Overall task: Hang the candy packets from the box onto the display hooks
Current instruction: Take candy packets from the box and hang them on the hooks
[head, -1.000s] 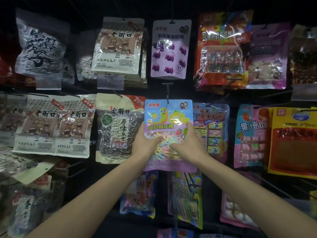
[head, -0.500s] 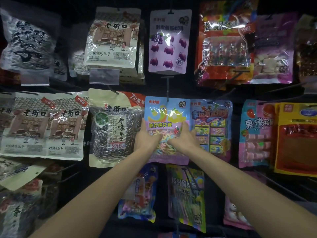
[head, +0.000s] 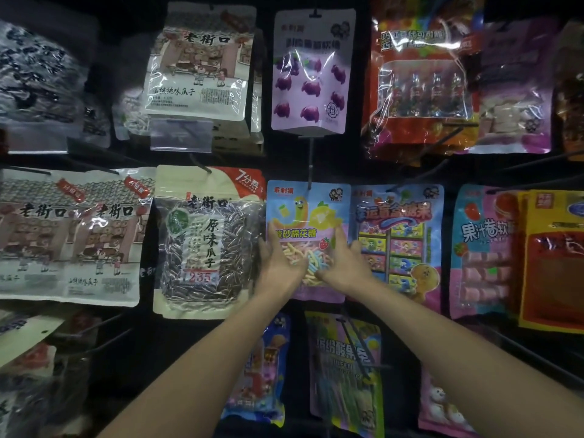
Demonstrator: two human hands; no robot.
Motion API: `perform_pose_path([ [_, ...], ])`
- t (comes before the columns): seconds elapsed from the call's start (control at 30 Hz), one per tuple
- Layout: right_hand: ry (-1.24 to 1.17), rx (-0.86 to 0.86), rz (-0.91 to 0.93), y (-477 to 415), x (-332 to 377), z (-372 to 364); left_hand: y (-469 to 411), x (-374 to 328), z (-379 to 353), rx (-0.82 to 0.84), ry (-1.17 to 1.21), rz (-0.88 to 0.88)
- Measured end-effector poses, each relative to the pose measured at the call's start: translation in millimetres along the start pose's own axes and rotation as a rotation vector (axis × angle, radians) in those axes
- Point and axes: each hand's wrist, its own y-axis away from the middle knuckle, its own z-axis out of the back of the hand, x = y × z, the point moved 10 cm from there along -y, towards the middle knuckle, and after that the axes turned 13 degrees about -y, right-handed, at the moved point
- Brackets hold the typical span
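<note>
— Blue-topped candy packet (head: 303, 203), where?
— On its hook (head: 311, 165), middle row.
— Left hand (head: 278, 263)?
— Fingers loosely spread, touching the packet's left edge, forearm reaching up.
— Right hand (head: 343, 263)?
— Fingers straight, lying flat on the packet's front, arm outstretched.

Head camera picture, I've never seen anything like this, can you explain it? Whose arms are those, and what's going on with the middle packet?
There is no machine here: a person wears a camera on the head, so you see their own two bare arms reaching forward. In front is a shop display wall with snack bags on metal hooks. Both hands are at a pastel candy packet, whose top sits at a hook. The left hand looks open against it; whether the right hand pinches its edge is too blurred to tell. A sunflower seed bag hangs to its left, a purple gummy packet above.
</note>
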Motion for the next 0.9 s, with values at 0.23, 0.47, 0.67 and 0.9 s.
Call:
perform_pose_path([
  [0.23, 0.069, -0.051, 0.020, -13.1, -3.0, -1.9, -17.5, 6.5, -12.0, -0.041, -0.078, 0.017],
  [0.47, 0.119, -0.143, -0.060, -22.4, 3.0, 9.1, -35.5, 2.0, -13.4, -0.001, -0.111, 0.048],
  [0.67, -0.096, -0.255, -0.126, -14.3, -8.1, 3.2, -28.4, 8.4, -13.0, -0.050, -0.067, 0.103],
  [0.9, -0.226, -0.228, -0.256, -25.5, -26.7, -3.5, -39.8, 18.8, -15.0, -0.042, 0.046, 0.203],
])
